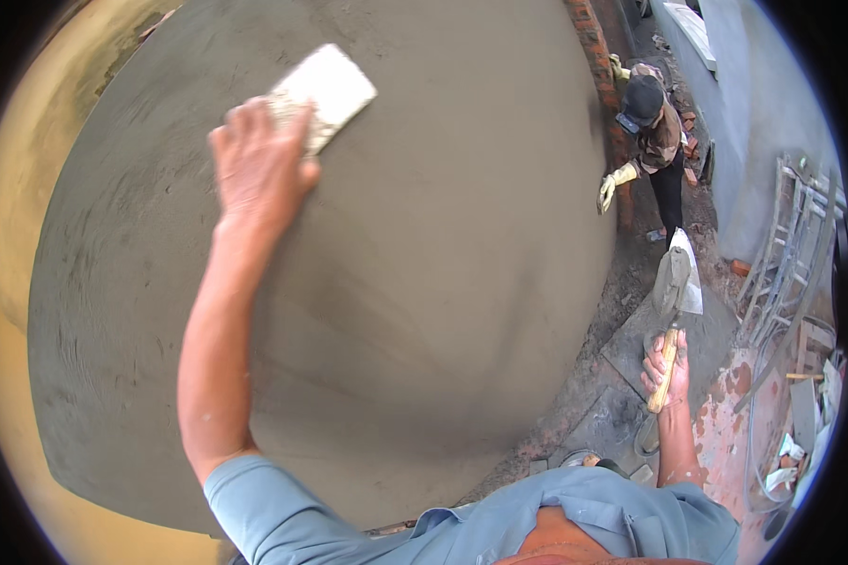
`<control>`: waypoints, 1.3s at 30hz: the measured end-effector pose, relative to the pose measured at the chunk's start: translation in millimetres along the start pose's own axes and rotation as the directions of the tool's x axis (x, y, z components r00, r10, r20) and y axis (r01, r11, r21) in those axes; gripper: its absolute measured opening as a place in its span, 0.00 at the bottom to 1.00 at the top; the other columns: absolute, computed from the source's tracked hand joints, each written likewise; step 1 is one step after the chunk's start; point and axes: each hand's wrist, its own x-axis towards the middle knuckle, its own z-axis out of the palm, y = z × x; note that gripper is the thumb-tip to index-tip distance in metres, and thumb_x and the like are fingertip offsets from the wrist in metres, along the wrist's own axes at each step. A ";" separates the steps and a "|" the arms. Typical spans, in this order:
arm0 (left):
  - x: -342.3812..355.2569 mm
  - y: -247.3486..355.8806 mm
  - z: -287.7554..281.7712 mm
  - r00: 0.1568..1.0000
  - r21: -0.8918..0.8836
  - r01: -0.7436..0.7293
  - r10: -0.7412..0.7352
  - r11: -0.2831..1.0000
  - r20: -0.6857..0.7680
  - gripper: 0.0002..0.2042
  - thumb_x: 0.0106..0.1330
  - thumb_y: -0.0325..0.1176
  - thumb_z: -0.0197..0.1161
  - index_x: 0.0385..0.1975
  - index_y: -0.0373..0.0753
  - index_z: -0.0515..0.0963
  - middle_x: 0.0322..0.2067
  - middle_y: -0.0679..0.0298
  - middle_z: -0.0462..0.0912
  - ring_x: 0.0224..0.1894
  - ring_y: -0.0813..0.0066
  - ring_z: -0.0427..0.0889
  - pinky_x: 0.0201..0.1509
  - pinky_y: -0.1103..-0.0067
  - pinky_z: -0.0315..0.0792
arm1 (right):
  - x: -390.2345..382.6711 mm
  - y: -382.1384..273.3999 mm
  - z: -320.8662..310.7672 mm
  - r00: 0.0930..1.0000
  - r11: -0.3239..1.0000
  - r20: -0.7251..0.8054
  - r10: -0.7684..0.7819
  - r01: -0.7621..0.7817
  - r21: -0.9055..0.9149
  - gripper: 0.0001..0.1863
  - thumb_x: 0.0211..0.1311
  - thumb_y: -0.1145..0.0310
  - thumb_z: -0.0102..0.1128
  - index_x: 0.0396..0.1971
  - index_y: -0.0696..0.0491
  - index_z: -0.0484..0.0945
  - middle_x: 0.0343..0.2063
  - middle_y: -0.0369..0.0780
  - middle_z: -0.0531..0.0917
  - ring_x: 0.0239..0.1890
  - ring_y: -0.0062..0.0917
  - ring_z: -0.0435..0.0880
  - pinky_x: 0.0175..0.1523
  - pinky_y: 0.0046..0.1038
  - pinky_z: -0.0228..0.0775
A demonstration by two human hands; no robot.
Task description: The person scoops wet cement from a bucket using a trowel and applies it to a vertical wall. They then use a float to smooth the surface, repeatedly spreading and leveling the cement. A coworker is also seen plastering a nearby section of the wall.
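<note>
While right hand [678, 375] holds trowel [670, 345], co-worker [665, 143] beyond, metal frames [790, 247] at right

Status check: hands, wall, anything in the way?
Left hand holding white block against grey plastered wall. Right hand gripping wooden-handled trowel. Nothing visible blocking the block; co-worker near wall's right edge.

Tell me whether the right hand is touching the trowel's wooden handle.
Touching. The head view shows the right hand with its fingers curled around the trowel's wooden handle, no gap between them.
</note>
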 end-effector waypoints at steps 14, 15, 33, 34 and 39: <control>122.3 27.1 51.3 0.990 -0.011 0.017 -0.019 1.000 -0.141 0.31 0.58 0.41 0.72 0.65 0.55 0.75 0.54 0.48 0.78 0.59 0.53 0.74 0.59 0.57 0.69 | 6.0 2.4 -7.0 0.994 0.998 -0.089 -0.062 0.061 -0.016 0.30 0.76 0.38 0.40 0.34 0.54 0.72 0.12 0.32 0.65 0.07 0.17 0.62 0.08 0.23 0.61; 106.4 37.6 59.5 0.982 -0.015 -0.057 0.053 0.998 -0.182 0.31 0.57 0.41 0.72 0.65 0.54 0.76 0.55 0.48 0.77 0.60 0.53 0.74 0.60 0.58 0.69 | 5.1 3.0 -6.7 0.995 0.998 -0.069 -0.069 0.070 0.001 0.30 0.77 0.38 0.40 0.34 0.54 0.72 0.12 0.32 0.65 0.08 0.17 0.62 0.08 0.22 0.60; -24.6 37.1 77.8 0.984 0.010 -0.056 0.057 0.998 -0.167 0.36 0.55 0.41 0.76 0.68 0.61 0.72 0.56 0.49 0.75 0.59 0.53 0.74 0.55 0.60 0.70 | 3.3 -3.9 8.1 0.994 0.993 -0.066 -0.091 0.085 -0.087 0.28 0.78 0.41 0.40 0.35 0.53 0.71 0.13 0.30 0.64 0.08 0.14 0.61 0.08 0.19 0.58; -58.9 49.7 77.7 0.995 -0.053 -0.091 0.089 0.994 -0.032 0.37 0.55 0.40 0.76 0.68 0.62 0.71 0.58 0.50 0.73 0.60 0.54 0.72 0.57 0.61 0.68 | 4.3 -4.1 9.4 0.992 0.992 -0.084 -0.094 0.087 -0.092 0.28 0.78 0.41 0.40 0.35 0.54 0.71 0.13 0.31 0.64 0.08 0.14 0.61 0.08 0.20 0.59; -173.5 12.8 31.6 0.981 -0.028 -0.141 0.143 0.990 0.129 0.42 0.52 0.40 0.78 0.71 0.64 0.67 0.62 0.53 0.70 0.64 0.55 0.68 0.61 0.59 0.64 | 6.5 -7.0 11.0 0.999 0.999 0.040 0.003 -0.001 -0.051 0.29 0.79 0.42 0.37 0.36 0.55 0.70 0.14 0.33 0.64 0.09 0.16 0.60 0.09 0.20 0.60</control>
